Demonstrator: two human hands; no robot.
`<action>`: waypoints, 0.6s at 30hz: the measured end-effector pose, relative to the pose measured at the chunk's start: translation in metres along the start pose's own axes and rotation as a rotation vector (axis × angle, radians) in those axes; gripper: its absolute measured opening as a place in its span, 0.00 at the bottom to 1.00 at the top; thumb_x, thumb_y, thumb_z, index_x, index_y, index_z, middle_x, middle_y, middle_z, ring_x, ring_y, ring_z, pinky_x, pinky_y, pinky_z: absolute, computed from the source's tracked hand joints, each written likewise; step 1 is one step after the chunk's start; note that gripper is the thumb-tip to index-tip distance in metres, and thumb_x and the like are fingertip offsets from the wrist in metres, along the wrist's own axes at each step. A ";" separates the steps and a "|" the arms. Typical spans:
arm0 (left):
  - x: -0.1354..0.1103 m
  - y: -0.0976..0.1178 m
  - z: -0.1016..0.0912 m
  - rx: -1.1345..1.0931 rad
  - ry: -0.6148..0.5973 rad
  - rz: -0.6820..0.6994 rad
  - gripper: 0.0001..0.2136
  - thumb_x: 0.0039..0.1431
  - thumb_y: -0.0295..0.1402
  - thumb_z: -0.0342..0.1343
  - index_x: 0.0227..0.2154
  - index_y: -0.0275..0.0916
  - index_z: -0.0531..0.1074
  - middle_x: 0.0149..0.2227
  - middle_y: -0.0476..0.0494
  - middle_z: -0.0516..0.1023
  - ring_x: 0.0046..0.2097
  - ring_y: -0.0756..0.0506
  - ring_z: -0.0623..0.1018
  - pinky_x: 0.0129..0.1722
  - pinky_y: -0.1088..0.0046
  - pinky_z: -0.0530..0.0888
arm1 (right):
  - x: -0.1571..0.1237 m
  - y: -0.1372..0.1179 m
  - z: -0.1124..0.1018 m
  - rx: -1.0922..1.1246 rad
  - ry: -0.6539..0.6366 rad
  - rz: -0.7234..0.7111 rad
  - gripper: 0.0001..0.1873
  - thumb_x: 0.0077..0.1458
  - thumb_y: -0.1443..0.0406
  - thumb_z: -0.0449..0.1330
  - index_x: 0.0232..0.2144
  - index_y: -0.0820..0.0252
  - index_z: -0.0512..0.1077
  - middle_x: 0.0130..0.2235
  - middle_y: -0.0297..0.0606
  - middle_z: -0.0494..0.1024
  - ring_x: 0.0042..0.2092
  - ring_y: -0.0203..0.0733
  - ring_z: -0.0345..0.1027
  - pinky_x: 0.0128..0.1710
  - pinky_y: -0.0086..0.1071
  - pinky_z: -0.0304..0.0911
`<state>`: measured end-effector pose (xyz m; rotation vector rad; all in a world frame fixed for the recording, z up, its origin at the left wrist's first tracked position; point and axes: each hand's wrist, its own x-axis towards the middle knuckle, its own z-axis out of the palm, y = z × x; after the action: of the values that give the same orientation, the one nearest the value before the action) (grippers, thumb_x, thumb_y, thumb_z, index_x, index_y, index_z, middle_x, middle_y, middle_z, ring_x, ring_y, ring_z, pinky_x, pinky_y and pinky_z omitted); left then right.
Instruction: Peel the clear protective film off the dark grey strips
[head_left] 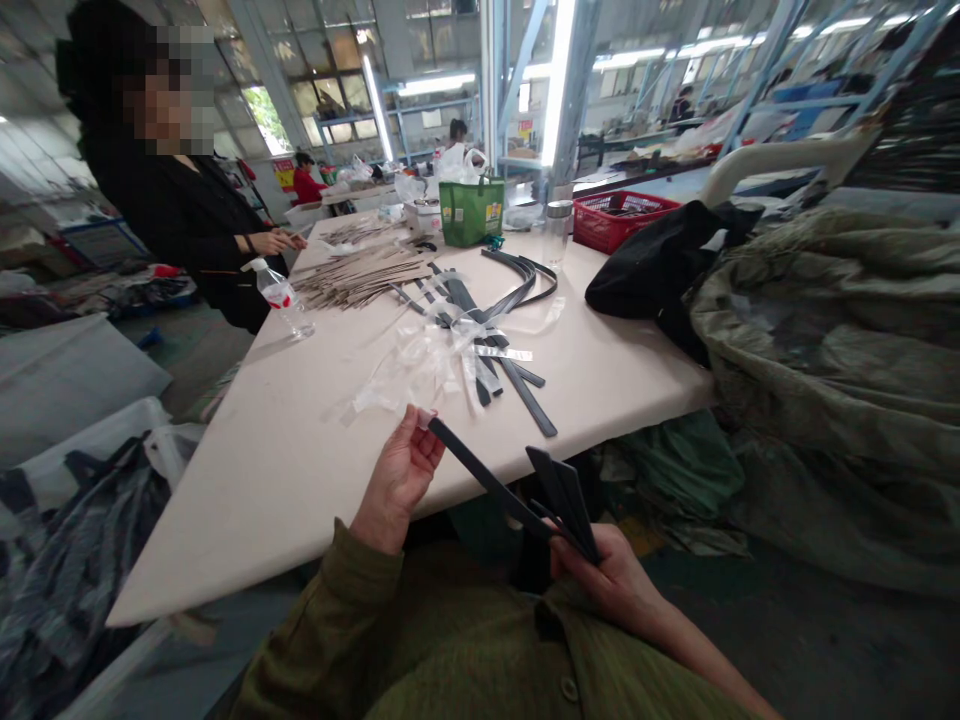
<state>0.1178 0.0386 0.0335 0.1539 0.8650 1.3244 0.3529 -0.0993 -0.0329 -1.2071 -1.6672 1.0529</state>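
Observation:
My right hand (611, 572) is closed around several dark flat strips (564, 492), fanned out with their ends pointing up. One long dark strip (484, 470) runs from that hand up to the left. My left hand (399, 475) pinches its far end, where a small bit of something clear and pinkish shows at the fingertips. Just beyond, on the pale table (300, 450), lie more dark strips (529, 398) partly covered by crumpled clear plastic film (420, 365). Longer curved dark strips (517, 290) lie behind them.
A pump bottle (283, 300) stands at the left edge near a person in black (202, 215). Thin brownish strips (367, 275), a green bag (471, 212), a clear bottle (556, 235), a red basket (619, 220) and a black bag (649, 265) sit farther back. Large sacks (832, 380) flank the right.

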 end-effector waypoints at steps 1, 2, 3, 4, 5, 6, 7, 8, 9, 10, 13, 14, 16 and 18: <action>0.000 0.000 0.000 0.005 -0.001 -0.001 0.08 0.64 0.28 0.56 0.27 0.34 0.73 0.27 0.46 0.81 0.28 0.51 0.80 0.31 0.78 0.79 | 0.000 0.001 0.000 0.001 0.000 0.000 0.26 0.66 0.52 0.51 0.21 0.60 0.71 0.22 0.34 0.72 0.26 0.38 0.66 0.31 0.29 0.61; -0.001 -0.001 -0.001 0.012 -0.004 -0.004 0.07 0.63 0.28 0.57 0.28 0.34 0.73 0.27 0.46 0.81 0.28 0.51 0.80 0.31 0.78 0.79 | 0.001 0.002 0.001 -0.001 -0.002 0.005 0.26 0.66 0.53 0.51 0.21 0.60 0.71 0.23 0.34 0.72 0.27 0.38 0.66 0.31 0.29 0.61; -0.001 -0.001 -0.001 0.019 -0.011 -0.003 0.06 0.62 0.28 0.58 0.28 0.34 0.73 0.27 0.46 0.81 0.28 0.51 0.81 0.31 0.78 0.78 | 0.001 0.002 0.001 -0.003 -0.003 0.010 0.26 0.66 0.52 0.51 0.21 0.60 0.71 0.23 0.34 0.71 0.27 0.38 0.66 0.31 0.29 0.61; -0.001 -0.002 -0.001 0.026 -0.018 0.002 0.06 0.61 0.28 0.59 0.29 0.34 0.73 0.27 0.46 0.81 0.29 0.51 0.81 0.31 0.78 0.78 | 0.001 0.003 0.001 -0.006 0.000 0.017 0.27 0.66 0.52 0.51 0.21 0.60 0.71 0.23 0.34 0.71 0.27 0.38 0.66 0.32 0.29 0.61; -0.001 -0.002 -0.002 0.031 -0.024 0.011 0.05 0.60 0.28 0.60 0.29 0.34 0.73 0.27 0.46 0.81 0.29 0.50 0.81 0.31 0.78 0.78 | 0.001 0.003 0.001 -0.009 0.004 0.026 0.27 0.66 0.52 0.51 0.21 0.60 0.71 0.22 0.34 0.71 0.27 0.38 0.66 0.32 0.30 0.61; -0.001 -0.003 -0.002 0.033 -0.029 0.023 0.06 0.60 0.28 0.60 0.28 0.34 0.73 0.27 0.46 0.81 0.29 0.51 0.81 0.32 0.78 0.79 | 0.001 0.003 0.001 -0.011 0.008 0.035 0.27 0.66 0.52 0.51 0.21 0.60 0.71 0.22 0.34 0.71 0.26 0.38 0.66 0.32 0.30 0.61; -0.002 -0.003 -0.003 0.033 -0.031 0.035 0.06 0.60 0.28 0.61 0.28 0.34 0.73 0.27 0.46 0.81 0.29 0.51 0.81 0.33 0.78 0.79 | 0.001 0.002 0.001 -0.012 0.015 0.044 0.28 0.66 0.51 0.51 0.20 0.60 0.71 0.22 0.34 0.70 0.26 0.38 0.66 0.32 0.30 0.61; -0.001 -0.003 -0.003 0.030 -0.031 0.046 0.06 0.60 0.28 0.61 0.27 0.34 0.73 0.27 0.46 0.81 0.29 0.51 0.81 0.33 0.77 0.79 | 0.001 0.002 0.001 -0.010 0.018 0.053 0.28 0.66 0.51 0.51 0.20 0.60 0.71 0.22 0.34 0.70 0.26 0.38 0.65 0.32 0.30 0.61; -0.001 -0.003 -0.004 0.028 -0.029 0.054 0.06 0.59 0.28 0.61 0.27 0.34 0.73 0.27 0.47 0.81 0.29 0.51 0.80 0.34 0.77 0.79 | 0.001 0.002 0.001 -0.007 0.021 0.063 0.28 0.66 0.51 0.51 0.19 0.60 0.71 0.21 0.34 0.69 0.26 0.38 0.65 0.32 0.30 0.61; -0.001 -0.003 -0.004 0.023 -0.027 0.056 0.06 0.59 0.28 0.61 0.27 0.34 0.73 0.27 0.47 0.81 0.29 0.52 0.80 0.34 0.77 0.79 | 0.001 0.002 0.001 -0.005 0.023 0.071 0.29 0.66 0.50 0.51 0.19 0.61 0.71 0.21 0.34 0.69 0.26 0.38 0.65 0.31 0.30 0.61; 0.000 -0.003 -0.005 -0.004 -0.014 0.038 0.06 0.59 0.28 0.61 0.28 0.33 0.74 0.27 0.47 0.81 0.29 0.52 0.80 0.34 0.77 0.79 | 0.001 0.002 0.001 -0.004 0.023 0.074 0.29 0.66 0.50 0.51 0.19 0.61 0.71 0.21 0.34 0.69 0.26 0.38 0.65 0.31 0.30 0.61; 0.001 -0.003 -0.004 -0.014 -0.002 0.028 0.06 0.59 0.28 0.61 0.28 0.33 0.73 0.27 0.47 0.80 0.29 0.52 0.80 0.34 0.77 0.79 | 0.000 0.002 0.002 -0.006 0.020 0.070 0.29 0.66 0.50 0.51 0.19 0.61 0.71 0.22 0.35 0.70 0.26 0.39 0.65 0.31 0.30 0.61; 0.001 -0.003 -0.002 -0.030 0.035 0.004 0.06 0.60 0.28 0.60 0.27 0.34 0.73 0.26 0.47 0.80 0.28 0.52 0.80 0.32 0.78 0.79 | 0.000 0.003 0.002 -0.005 0.015 0.067 0.29 0.66 0.50 0.51 0.19 0.61 0.71 0.21 0.34 0.70 0.26 0.38 0.65 0.32 0.30 0.62; 0.001 -0.003 0.000 -0.042 0.075 -0.013 0.07 0.61 0.28 0.59 0.27 0.34 0.72 0.26 0.47 0.80 0.27 0.52 0.80 0.31 0.79 0.79 | -0.001 0.004 0.002 -0.001 0.014 0.075 0.29 0.65 0.50 0.51 0.19 0.60 0.71 0.21 0.34 0.69 0.25 0.38 0.64 0.32 0.31 0.62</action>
<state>0.1199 0.0386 0.0316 0.0653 0.8993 1.3421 0.3521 -0.0996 -0.0374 -1.2835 -1.6230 1.0873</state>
